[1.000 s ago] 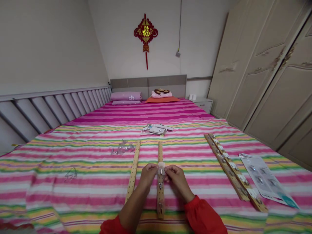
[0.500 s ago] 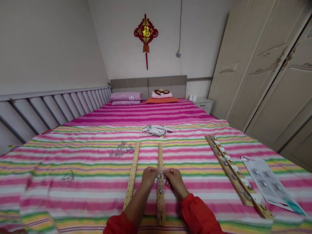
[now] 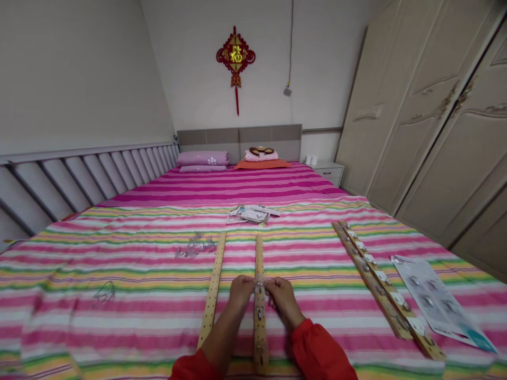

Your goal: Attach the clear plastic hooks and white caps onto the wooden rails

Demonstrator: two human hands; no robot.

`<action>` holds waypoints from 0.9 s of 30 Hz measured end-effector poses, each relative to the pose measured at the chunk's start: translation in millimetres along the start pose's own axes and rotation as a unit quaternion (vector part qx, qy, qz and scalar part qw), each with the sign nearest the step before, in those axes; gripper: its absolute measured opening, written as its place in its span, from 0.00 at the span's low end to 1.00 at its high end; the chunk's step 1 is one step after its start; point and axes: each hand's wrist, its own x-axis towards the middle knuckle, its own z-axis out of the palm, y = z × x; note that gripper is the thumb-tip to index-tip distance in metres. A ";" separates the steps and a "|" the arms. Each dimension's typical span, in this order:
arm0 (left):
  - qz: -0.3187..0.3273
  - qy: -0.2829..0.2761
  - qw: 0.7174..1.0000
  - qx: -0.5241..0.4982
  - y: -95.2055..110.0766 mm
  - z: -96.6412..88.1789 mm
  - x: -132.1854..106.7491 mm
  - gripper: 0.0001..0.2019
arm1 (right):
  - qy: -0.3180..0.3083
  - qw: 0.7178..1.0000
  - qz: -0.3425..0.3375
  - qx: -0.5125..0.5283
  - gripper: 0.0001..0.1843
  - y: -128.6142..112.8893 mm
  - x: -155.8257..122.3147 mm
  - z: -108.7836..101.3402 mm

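Head view: my left hand (image 3: 240,293) and right hand (image 3: 282,300) have closed in since a moment ago, and at lower centre of the frame they now nearly meet. Both are curled, pinching a small clear hook (image 3: 259,285) from either side; my fingers hide part of it, so I can't see exactly how it's held. The hook sits against a wooden strip (image 3: 260,338) running under my hands, with a metal hook (image 3: 259,314) on it just below. My red sleeves (image 3: 317,351) lie at the bottom edge. Just left stands a second strip (image 3: 212,295); beyond it, left of centre, lies a heap of clear hooks (image 3: 194,246). At right are paired strips (image 3: 376,282) bearing white-backed hooks, beside a printed sheet (image 3: 435,301). Farther up, at centre, lie some packets (image 3: 251,214) on the bedspread (image 3: 119,316).
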 end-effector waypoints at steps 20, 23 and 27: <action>0.006 0.028 1.000 -0.013 -7.5 4.8 4.7 0.03 | 0.013 0.999 -0.030 -0.001 0.13 5.7 3.9 2.5; 0.005 0.026 1.000 -0.013 -8.7 4.5 4.1 0.04 | 0.015 0.999 -0.034 -0.005 0.13 6.6 4.8 2.2; 0.002 0.033 0.999 -0.012 -10.7 5.2 4.3 0.07 | 0.024 0.999 -0.041 -0.008 0.15 9.1 5.6 2.2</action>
